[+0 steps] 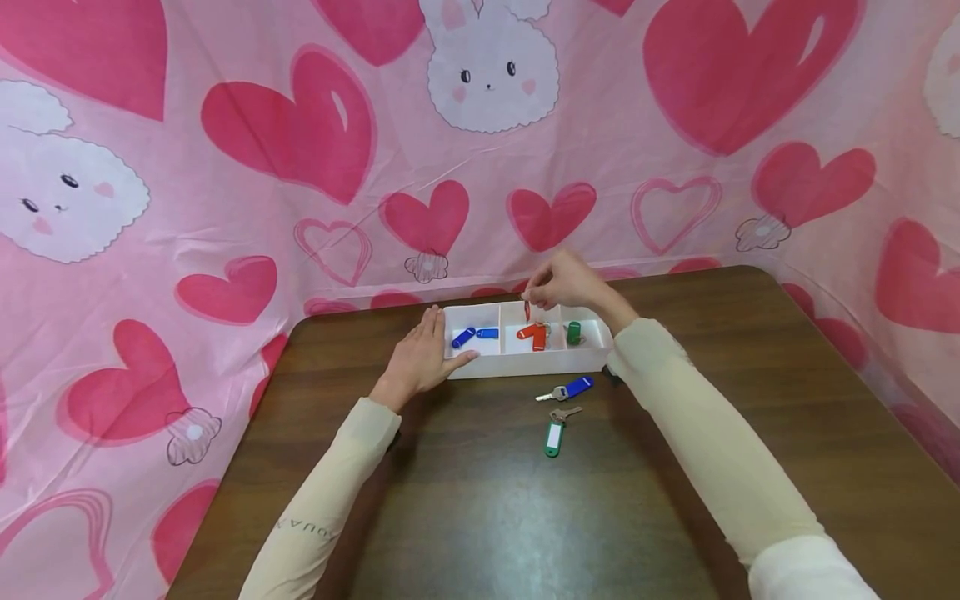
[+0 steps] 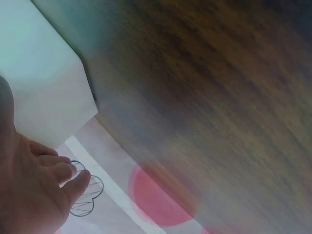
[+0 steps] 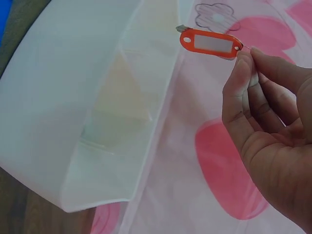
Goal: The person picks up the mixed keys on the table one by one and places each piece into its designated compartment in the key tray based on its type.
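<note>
A white three-compartment tray (image 1: 525, 365) stands near the table's back edge. My left hand (image 1: 422, 354) lies against its left end, fingers straight and thumb along the front wall. Above the middle compartment my right hand (image 1: 566, 282) pinches an orange-red key tag (image 3: 209, 44) between thumb and index finger; a bit of metal shows at the tag's far end. In the left compartment lie two blue key tags (image 1: 464, 337). Red key tags (image 1: 539, 337) lie in the middle one, and a green key tag (image 1: 573, 332) in the right one.
In front of the tray, a key with a blue tag (image 1: 579, 387) and a key with a green tag (image 1: 553, 439) lie on the brown wooden table (image 1: 465, 500). Partly hidden by the right sleeve is a dark item. A pink heart-print cloth (image 1: 480, 158) hangs behind.
</note>
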Available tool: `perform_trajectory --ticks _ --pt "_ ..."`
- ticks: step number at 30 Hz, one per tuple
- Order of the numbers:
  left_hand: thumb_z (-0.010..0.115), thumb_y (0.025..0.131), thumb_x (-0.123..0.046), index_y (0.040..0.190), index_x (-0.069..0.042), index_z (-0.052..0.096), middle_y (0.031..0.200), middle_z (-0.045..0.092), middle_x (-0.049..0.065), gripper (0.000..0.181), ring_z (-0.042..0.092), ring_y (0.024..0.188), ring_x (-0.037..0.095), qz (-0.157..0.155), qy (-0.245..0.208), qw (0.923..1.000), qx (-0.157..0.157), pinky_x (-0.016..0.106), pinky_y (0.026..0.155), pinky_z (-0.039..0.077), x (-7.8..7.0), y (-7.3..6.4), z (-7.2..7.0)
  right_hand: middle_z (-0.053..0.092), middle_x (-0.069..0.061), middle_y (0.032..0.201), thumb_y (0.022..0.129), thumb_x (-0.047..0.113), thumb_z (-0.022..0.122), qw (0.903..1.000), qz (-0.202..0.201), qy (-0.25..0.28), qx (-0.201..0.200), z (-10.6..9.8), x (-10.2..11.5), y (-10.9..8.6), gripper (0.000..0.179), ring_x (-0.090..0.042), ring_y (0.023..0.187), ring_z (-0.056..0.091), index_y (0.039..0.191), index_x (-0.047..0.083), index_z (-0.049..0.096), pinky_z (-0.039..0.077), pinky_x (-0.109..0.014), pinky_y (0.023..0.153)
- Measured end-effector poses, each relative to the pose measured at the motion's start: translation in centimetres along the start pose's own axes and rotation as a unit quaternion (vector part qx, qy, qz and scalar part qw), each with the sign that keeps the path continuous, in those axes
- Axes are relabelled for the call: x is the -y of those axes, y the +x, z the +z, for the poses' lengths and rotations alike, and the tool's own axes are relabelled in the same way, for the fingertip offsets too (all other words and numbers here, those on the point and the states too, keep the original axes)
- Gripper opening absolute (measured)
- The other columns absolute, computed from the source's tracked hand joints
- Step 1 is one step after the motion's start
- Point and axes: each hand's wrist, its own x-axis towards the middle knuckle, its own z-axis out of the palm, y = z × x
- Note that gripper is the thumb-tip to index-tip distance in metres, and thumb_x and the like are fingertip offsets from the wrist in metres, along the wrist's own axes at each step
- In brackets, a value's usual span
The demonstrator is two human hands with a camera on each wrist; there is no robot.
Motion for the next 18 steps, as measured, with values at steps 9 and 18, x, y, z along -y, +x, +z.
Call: perform_trajectory --ticks 9,18 --pt "0.04 0.091 -0.086 0.168 -0.003 0.013 0.178 0.013 0.017 0.117 0.015 0.166 0.034 -0.004 -0.007 1.0 0.003 0.052 0.129 0.032 -0.1 0.0 -0.1 0.081 -0.017 0.101 0.097 0.01 0.073 0.9999 0.012 -0.002 0.012 0.7 -0.6 0.9 0.014 -0.025 0.08 0.074 0.102 0.0 0.082 0.067 -0.04 0.083" --pt "0.04 0.091 -0.087 0.168 -0.004 0.013 0.178 0.014 0.016 0.116 0.016 0.166 0.033 -0.005 -0.011 0.9999 -0.001 0.052 0.129 0.033 -0.1 -0.1 0.0 0.08 -0.02 0.099 0.098 0.009 0.072 0.9997 0.013 -0.005 0.022 1.0 -1.2 1.5 0.017 -0.022 0.078 0.073 0.104 -0.004 0.081 0.067 -0.036 0.08"
